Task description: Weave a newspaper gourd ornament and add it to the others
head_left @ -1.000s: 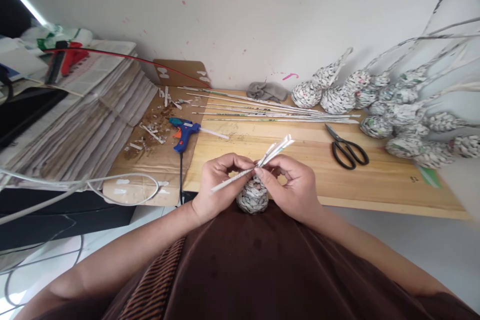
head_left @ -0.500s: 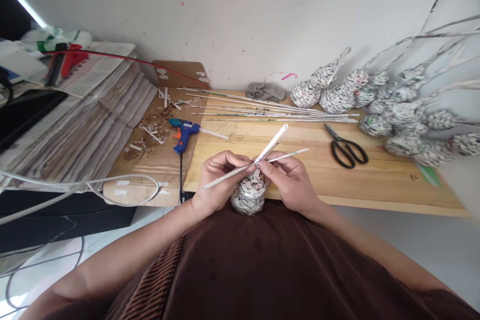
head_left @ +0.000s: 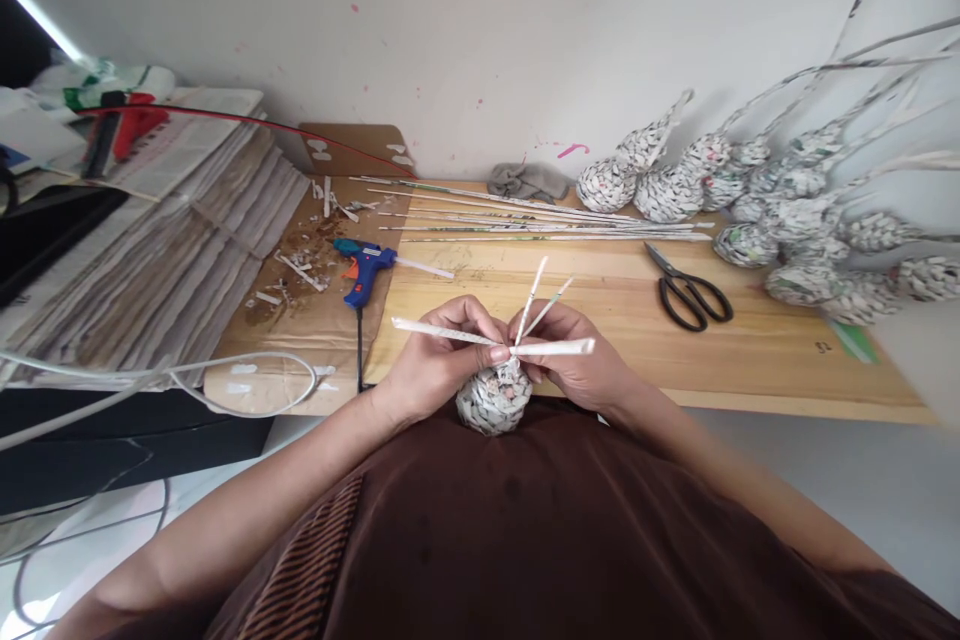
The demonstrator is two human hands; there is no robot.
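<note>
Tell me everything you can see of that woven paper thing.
The woven piece looks like newspaper: pale, dark-flecked strips plaited into a rounded body, pinkish in places, narrowing at the top. Four loose strips spread from there. It is in front of the brown shirt; contact is unclear. The left hand pinches its top; the right hand is beside it.
</note>
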